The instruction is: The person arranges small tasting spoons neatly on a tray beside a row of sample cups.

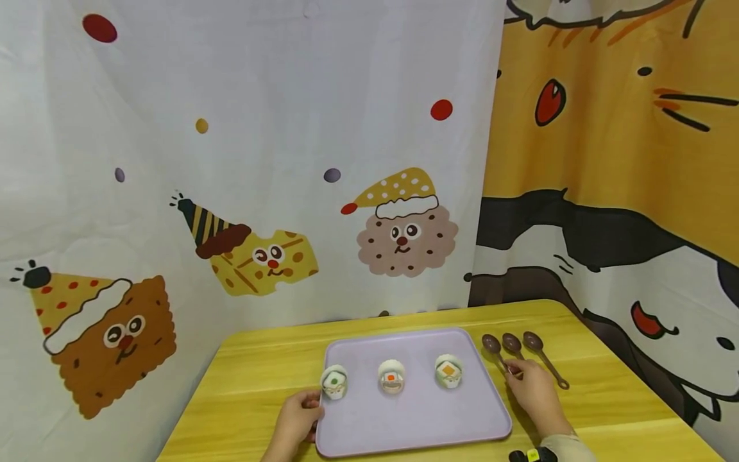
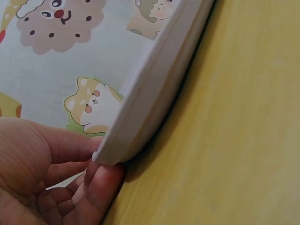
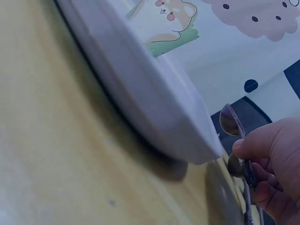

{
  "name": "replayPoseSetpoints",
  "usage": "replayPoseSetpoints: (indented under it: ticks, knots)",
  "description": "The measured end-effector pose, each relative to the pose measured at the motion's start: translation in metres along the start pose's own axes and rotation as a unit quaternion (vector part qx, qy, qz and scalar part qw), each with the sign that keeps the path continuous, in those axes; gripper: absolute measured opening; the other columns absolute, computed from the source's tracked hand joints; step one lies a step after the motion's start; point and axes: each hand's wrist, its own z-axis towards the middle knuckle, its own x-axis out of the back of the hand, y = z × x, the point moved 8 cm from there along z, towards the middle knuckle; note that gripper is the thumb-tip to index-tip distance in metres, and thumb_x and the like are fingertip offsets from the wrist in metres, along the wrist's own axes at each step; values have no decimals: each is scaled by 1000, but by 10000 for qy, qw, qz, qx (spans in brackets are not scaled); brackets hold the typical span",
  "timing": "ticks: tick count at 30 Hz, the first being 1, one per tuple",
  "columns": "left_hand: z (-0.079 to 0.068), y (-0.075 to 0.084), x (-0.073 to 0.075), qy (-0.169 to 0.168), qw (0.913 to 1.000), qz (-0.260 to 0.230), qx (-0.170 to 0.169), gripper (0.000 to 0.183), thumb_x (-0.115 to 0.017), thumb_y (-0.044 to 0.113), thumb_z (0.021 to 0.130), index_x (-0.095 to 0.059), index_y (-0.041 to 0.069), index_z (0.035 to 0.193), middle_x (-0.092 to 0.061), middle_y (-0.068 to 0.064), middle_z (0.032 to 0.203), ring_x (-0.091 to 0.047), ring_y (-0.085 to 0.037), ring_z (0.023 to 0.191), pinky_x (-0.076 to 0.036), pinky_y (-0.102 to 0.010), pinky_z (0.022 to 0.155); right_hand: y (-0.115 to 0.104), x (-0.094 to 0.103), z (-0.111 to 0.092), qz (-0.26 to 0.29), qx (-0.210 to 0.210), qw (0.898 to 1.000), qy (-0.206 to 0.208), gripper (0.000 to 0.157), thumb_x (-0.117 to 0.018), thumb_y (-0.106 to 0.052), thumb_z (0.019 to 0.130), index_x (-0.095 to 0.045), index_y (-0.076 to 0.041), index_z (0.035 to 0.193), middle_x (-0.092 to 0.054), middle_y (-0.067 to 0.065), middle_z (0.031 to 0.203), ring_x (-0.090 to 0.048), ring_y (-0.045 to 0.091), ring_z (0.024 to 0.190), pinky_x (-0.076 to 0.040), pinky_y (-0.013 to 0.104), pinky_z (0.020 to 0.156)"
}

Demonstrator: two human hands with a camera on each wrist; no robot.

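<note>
A lilac tray [image 1: 416,423] lies on the table. My left hand [image 1: 297,418] pinches its left edge; in the left wrist view the thumb [image 2: 70,143] is on the rim with a finger beneath. Three small printed cups stand in a row on the tray: one with a green dot [image 1: 334,382], one with an orange-red mark [image 1: 392,377], one with an orange diamond [image 1: 448,372]. Right of the tray, my right hand [image 1: 534,388] pinches the handle of the leftmost brown spoon [image 1: 491,344], whose bowl is raised in the right wrist view [image 3: 228,121].
A middle brown spoon [image 1: 511,343] and a right one [image 1: 534,341] lie beside the held spoon on the yellow wood-grain table [image 1: 248,378]. Behind the table hangs a white curtain [image 1: 260,96] with cartoon prints, joined by an orange one [image 1: 589,147] at right.
</note>
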Motion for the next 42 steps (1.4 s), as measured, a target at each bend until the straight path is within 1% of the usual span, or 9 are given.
replayPoseSetpoints:
  ticks: [6,12,19,24,29,32,35,42]
  knots:
    - [3,1,1,33,9999,132,69,40,-67,-3,83,-63,-11,122,-62,-10,94,-60,-18,64,-57,-35,47,-5,5,3,-24,-127,9998,-128,27,-73,-4,84,-74,5,109,-68,12,90,-64,27,81,-53,40,68]
    - [3,0,0,-35,9998,146,152,40,-67,-3,84,-61,-13,123,-63,-12,95,-60,-18,65,-57,-36,47,-6,11,3,30,-296,9995,-135,26,-73,-4,83,-74,4,108,-70,9,88,-63,24,78,-51,36,66]
    - [4,1,0,-47,9999,106,129,39,-67,-3,84,-62,-11,122,-62,-12,95,-60,-19,66,-57,-36,48,-12,17,5,-9,-281,9995,-156,26,-73,-6,85,-74,4,108,-71,9,88,-61,22,76,-49,34,64]
    - [2,0,-1,-140,9999,-42,82,39,-66,-2,84,-61,-11,121,-61,-11,94,-60,-20,67,-58,-38,49,-16,22,4,27,-341,9992,-224,27,-70,-6,84,-74,4,109,-71,12,91,-61,22,76,-49,33,62]
    - [1,-1,1,-109,9999,-81,47,39,-66,-1,84,-61,-12,121,-61,-11,93,-59,-20,66,-58,-39,48,-18,24,5,75,-369,9991,-184,27,-70,-6,84,-74,5,108,-71,13,92,-63,25,81,-51,36,66]
    - [2,-1,2,-71,10000,-8,50,39,-66,-1,84,-61,-11,121,-61,-11,94,-59,-20,66,-58,-38,48,-18,25,6,117,-420,9989,-160,27,-70,-6,84,-73,5,109,-70,13,92,-63,26,81,-51,37,66]
    - [2,-2,2,-49,9999,42,130,39,-66,0,85,-62,-10,121,-61,-11,94,-60,-20,67,-58,-38,49,-18,26,6,146,-489,9985,-215,28,-70,-6,85,-73,6,110,-70,12,91,-62,26,80,-49,35,63]
    - [2,-4,-1,-86,9997,120,190,39,-66,1,85,-61,-11,122,-62,-11,94,-60,-20,68,-57,-37,49,-22,28,5,157,-566,9979,-290,29,-71,-6,85,-73,6,110,-70,13,91,-61,25,79,-49,33,62]
